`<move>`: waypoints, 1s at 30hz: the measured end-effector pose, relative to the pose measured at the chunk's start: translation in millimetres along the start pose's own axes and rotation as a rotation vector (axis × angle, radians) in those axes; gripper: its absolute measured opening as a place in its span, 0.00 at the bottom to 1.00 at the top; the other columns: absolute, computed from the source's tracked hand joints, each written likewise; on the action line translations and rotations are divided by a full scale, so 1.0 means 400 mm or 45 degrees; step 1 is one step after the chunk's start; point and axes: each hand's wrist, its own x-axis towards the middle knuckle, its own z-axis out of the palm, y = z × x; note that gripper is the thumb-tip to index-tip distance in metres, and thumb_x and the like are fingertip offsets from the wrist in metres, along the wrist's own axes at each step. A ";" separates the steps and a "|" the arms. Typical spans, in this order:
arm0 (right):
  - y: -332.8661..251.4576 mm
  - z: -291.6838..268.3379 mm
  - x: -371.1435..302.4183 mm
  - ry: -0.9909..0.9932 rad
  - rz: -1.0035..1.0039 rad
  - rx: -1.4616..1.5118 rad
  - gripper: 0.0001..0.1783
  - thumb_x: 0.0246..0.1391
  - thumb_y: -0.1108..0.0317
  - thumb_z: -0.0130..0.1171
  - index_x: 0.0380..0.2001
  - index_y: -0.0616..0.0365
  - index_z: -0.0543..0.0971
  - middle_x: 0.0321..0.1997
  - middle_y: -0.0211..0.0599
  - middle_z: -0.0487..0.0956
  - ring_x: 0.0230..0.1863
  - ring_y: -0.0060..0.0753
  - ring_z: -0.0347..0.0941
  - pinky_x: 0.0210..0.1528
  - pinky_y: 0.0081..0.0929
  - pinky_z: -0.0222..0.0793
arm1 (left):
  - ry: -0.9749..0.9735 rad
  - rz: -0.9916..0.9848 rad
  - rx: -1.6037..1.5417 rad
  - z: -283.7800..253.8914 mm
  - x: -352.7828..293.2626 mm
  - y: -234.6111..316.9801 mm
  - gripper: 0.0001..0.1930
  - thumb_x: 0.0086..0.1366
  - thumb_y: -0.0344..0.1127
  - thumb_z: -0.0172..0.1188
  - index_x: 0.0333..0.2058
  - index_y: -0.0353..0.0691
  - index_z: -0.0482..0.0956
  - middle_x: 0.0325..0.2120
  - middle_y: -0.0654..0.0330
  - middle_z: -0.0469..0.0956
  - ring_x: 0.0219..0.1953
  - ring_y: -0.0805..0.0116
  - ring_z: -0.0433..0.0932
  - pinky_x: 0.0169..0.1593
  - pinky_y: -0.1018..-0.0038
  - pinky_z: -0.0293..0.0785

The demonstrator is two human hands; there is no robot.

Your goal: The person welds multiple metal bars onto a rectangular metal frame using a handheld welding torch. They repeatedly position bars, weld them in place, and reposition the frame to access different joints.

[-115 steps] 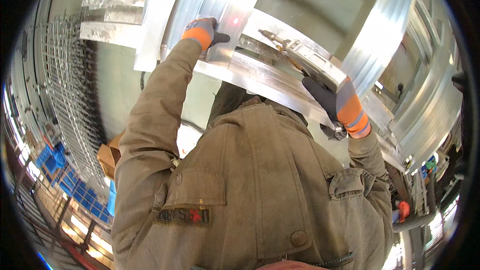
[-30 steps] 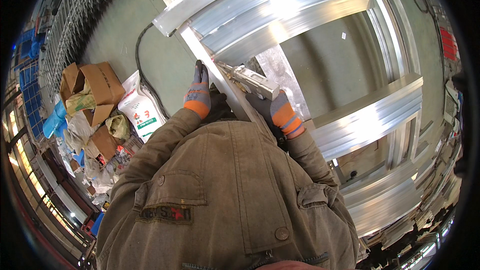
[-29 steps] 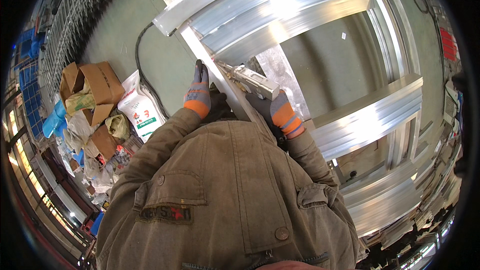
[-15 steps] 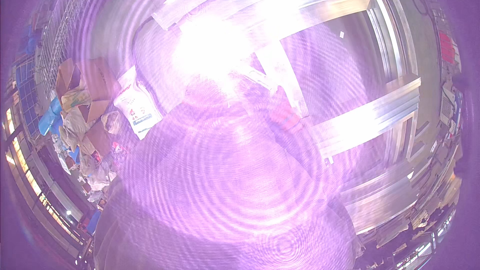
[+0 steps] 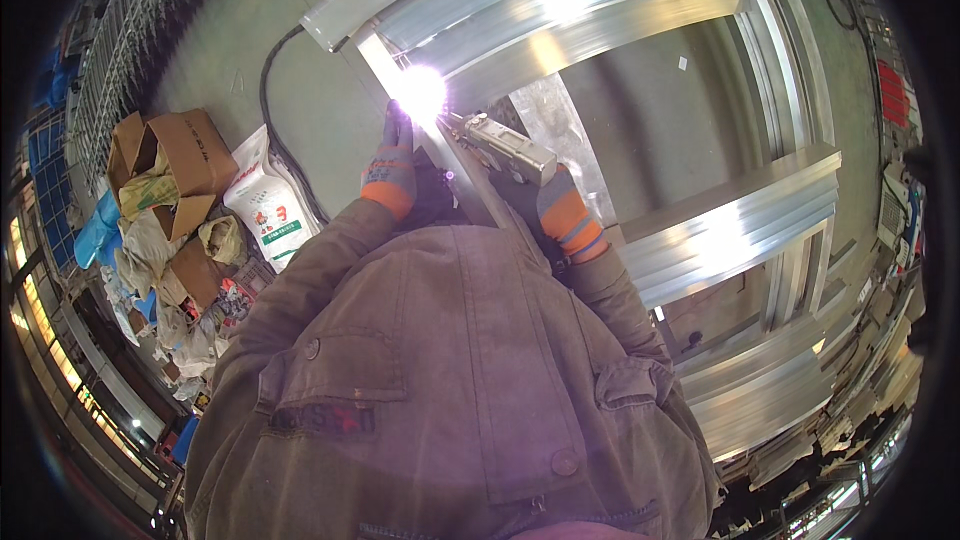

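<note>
My right hand (image 5: 565, 210), in a grey and orange glove, grips a silver, boxy welding gun (image 5: 510, 145). The gun's tip points up and left to a bright white-violet glare (image 5: 420, 93) on a narrow metal bar (image 5: 470, 175). Just below the glare is my left hand (image 5: 393, 165), also gloved, at the left edge of the bar. Its fingers are stretched out close together, and its thumb is hidden. Long, shiny metal profiles (image 5: 560, 10) lie to the right of the glare.
A dark cable (image 5: 266, 90) curves along the floor at left. Beside it are a white printed sack (image 5: 270, 200), an open cardboard box (image 5: 190, 165) and crumpled plastic bags. More metal profiles (image 5: 730, 230) are stacked at right; wire racks (image 5: 130, 50) stand at far left.
The glare has shrunk from a wide white-violet flare over most of the view to a small spot. My hands, the gun and the bar now show clearly.
</note>
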 end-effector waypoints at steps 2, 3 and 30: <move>0.003 0.000 0.000 -0.008 0.009 0.000 0.21 0.65 0.58 0.71 0.52 0.63 0.89 0.50 0.55 0.91 0.52 0.53 0.90 0.51 0.44 0.84 | -0.031 -0.028 0.012 0.005 0.004 -0.005 0.52 0.65 0.15 0.54 0.85 0.48 0.45 0.88 0.55 0.33 0.74 0.40 0.73 0.70 0.50 0.80; 0.005 -0.001 0.000 -0.007 0.013 0.000 0.21 0.65 0.58 0.71 0.52 0.63 0.89 0.50 0.55 0.91 0.52 0.53 0.90 0.52 0.44 0.84 | -0.033 -0.045 0.007 0.009 0.006 -0.007 0.52 0.65 0.15 0.54 0.85 0.47 0.45 0.88 0.54 0.33 0.74 0.40 0.74 0.70 0.51 0.80; 0.039 -0.011 -0.004 -0.070 0.113 0.042 0.26 0.64 0.55 0.74 0.57 0.62 0.88 0.53 0.52 0.91 0.55 0.49 0.89 0.56 0.41 0.82 | 0.013 -0.008 0.039 0.028 0.012 -0.021 0.51 0.66 0.14 0.53 0.85 0.45 0.45 0.88 0.55 0.33 0.76 0.44 0.71 0.71 0.53 0.79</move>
